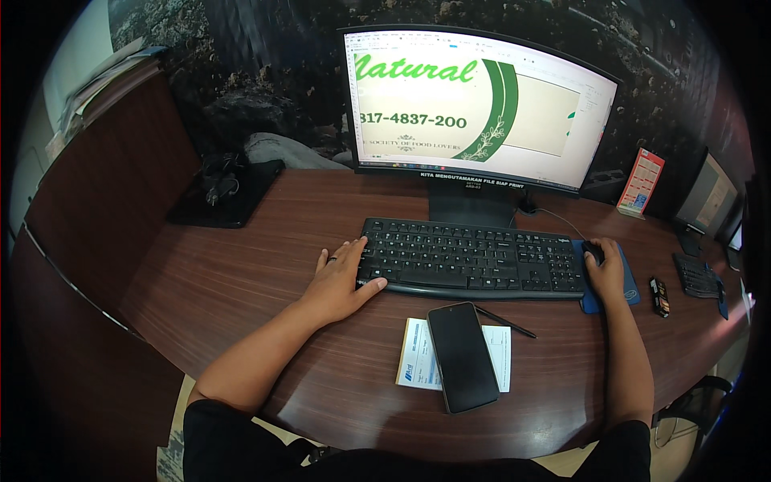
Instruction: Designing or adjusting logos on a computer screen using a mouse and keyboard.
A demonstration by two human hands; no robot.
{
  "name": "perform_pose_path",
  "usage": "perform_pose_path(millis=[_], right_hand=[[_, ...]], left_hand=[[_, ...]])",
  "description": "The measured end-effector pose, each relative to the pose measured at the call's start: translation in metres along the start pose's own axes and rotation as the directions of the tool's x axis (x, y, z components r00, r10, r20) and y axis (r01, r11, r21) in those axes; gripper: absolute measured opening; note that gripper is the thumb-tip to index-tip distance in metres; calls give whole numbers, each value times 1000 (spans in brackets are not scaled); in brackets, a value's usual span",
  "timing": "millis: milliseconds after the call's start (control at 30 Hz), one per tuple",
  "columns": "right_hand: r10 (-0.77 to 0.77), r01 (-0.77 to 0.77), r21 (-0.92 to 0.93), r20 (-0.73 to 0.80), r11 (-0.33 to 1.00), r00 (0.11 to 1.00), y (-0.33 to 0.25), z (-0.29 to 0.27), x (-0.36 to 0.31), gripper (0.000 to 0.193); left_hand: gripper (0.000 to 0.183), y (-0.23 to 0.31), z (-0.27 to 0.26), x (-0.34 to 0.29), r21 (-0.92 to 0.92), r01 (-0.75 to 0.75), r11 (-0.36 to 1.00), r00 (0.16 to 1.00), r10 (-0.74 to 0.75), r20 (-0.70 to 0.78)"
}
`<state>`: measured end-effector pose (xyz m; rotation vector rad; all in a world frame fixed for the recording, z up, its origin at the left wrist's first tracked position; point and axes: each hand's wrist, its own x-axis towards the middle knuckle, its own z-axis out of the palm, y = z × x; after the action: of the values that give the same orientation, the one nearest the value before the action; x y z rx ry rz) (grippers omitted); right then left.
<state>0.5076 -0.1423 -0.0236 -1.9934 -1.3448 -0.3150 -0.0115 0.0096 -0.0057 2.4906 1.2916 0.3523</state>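
Likely light, best side-held, a rounded black mouse (pixel 593 250) filled the right hand (pixel 608 271) beside the long black keyboard (pixel 474 257); left hand (pixel 339 283) loose.

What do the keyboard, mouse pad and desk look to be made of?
Keyboard: probably hard plastic, black, with a highlight along its moulded front edge. Mouse pad: perhaps cloth or rubber, thin, flat and blue. Desk: brown, streaky wood grain under a light sheen; laminate or veneer, can't tell which.
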Motion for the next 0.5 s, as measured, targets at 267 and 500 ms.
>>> perform_pose_path(millis=[267,500], right_hand=[[12,-12,-4,7,1000,1000,0,0,0,33],[-20,20,21,7,1000,1000,-1,-1,0,33]], left_hand=[[87,0,0,0,1,-7,1000,1000,7,-10],[88,-1,0,0,0,-11,1000,1000,11,-14]])
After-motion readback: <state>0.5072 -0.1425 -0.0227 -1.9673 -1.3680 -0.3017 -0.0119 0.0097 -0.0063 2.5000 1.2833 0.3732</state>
